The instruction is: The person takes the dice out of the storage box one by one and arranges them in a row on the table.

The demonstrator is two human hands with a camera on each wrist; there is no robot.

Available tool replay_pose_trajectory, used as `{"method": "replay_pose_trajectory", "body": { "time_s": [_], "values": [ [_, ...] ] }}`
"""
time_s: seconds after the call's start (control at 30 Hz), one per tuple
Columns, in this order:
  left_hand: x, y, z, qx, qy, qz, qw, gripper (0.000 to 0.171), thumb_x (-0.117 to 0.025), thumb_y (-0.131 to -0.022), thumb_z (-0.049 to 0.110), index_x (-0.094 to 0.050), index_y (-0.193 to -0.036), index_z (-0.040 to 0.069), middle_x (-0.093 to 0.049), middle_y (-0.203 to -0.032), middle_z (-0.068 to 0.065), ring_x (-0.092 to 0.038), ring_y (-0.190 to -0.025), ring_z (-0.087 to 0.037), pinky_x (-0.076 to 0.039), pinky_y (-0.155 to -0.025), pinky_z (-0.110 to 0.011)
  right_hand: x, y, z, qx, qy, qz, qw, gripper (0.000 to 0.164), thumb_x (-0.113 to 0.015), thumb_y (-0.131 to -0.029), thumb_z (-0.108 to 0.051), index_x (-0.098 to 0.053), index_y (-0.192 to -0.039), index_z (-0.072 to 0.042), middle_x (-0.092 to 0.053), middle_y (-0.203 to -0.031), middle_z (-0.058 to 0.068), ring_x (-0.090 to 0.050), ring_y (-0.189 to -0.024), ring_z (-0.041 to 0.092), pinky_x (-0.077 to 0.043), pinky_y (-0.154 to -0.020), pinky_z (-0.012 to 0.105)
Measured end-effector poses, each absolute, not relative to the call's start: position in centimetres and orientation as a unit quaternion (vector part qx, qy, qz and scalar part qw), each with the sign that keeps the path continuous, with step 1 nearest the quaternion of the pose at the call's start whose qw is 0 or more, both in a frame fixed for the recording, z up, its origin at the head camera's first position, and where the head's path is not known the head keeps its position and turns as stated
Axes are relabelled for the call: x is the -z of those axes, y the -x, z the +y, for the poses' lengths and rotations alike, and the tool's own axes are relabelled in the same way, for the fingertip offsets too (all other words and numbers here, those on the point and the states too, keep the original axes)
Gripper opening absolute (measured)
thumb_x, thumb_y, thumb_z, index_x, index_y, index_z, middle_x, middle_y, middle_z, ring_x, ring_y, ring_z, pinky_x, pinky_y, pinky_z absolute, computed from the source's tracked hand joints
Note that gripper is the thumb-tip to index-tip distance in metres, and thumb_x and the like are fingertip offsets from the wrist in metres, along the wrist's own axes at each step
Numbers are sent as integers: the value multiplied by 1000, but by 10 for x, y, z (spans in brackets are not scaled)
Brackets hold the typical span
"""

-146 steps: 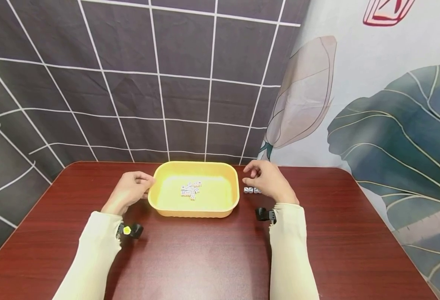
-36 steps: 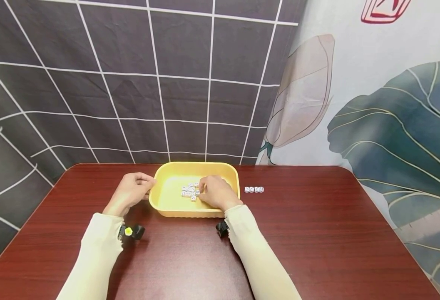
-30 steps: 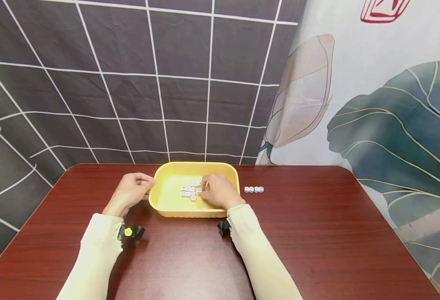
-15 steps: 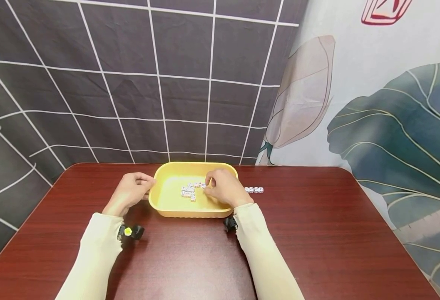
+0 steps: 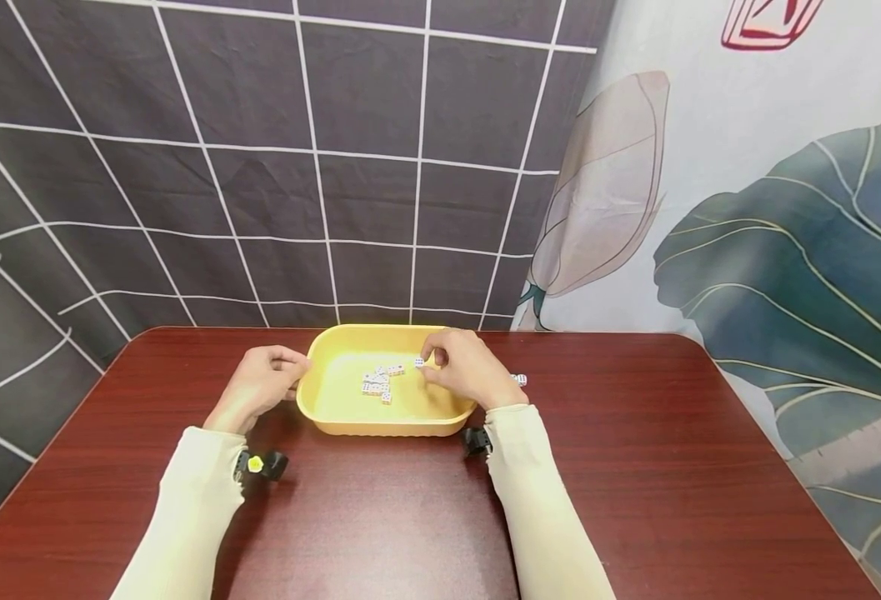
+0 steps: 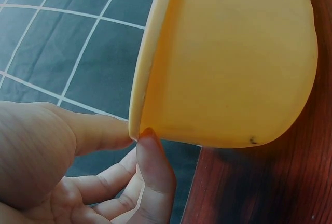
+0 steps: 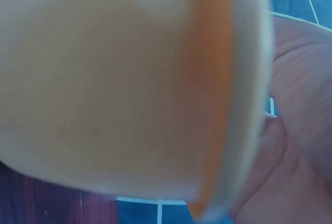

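A yellow plastic basin (image 5: 387,427) stands on the table with a small heap of white dice (image 5: 376,383) on its floor. At its left end my left hand (image 5: 256,383) pinches the rim between thumb and finger, seen closely in the left wrist view, where the basin's outer wall (image 6: 233,63) fills the right side. My right hand (image 5: 470,367) pinches one die (image 5: 419,362) at its fingertips over the basin's right half. In the right wrist view the basin wall (image 7: 104,94) hides the fingers and the die; only part of the hand (image 7: 301,94) shows.
Right of the basin, a row of dice (image 5: 520,379) lies on the reddish-brown wooden table (image 5: 380,517), partly hidden behind the right hand. A dark cloth with white grid lines (image 5: 365,200) hangs behind the table's far edge, beside a leaf-patterned cloth (image 5: 770,250).
Since the oldest frame my right hand went from the row into the basin and took a die from the heap. Now it moves right and up with it. The left hand stays at the rim.
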State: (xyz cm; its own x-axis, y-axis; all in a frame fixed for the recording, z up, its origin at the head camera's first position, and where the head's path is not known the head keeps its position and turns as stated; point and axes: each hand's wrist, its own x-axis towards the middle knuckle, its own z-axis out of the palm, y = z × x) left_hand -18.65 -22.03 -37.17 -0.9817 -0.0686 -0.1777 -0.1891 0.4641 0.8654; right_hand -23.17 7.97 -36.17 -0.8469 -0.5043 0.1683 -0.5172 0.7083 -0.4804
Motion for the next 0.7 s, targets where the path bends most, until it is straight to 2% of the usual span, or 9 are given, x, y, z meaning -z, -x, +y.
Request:
{"method": "replay_pose_trajectory", "body": {
  "time_s": [0.3,0.7],
  "values": [
    [372,186,-220,-513,75,853,59,33,-58,-101,14,-63,-122,-11,-70,-107,-21,-67,-79,-13,-60,-70,-22,355,231,94,-280,-266,-922,17,6,-76,-86,-13,-73,-91,-12,-57,-77,3,-50,-74,13,-41,-68,24],
    [372,186,-221,-511,75,855,56,33,-58,-100,14,-63,-122,-10,-69,-109,-23,-68,-79,-14,-60,-70,-23,350,231,115,-317,-240,-917,17,6,-71,-86,-10,-73,-90,-14,-56,-75,-1,-53,-74,14,-44,-70,27]
  ]
}}
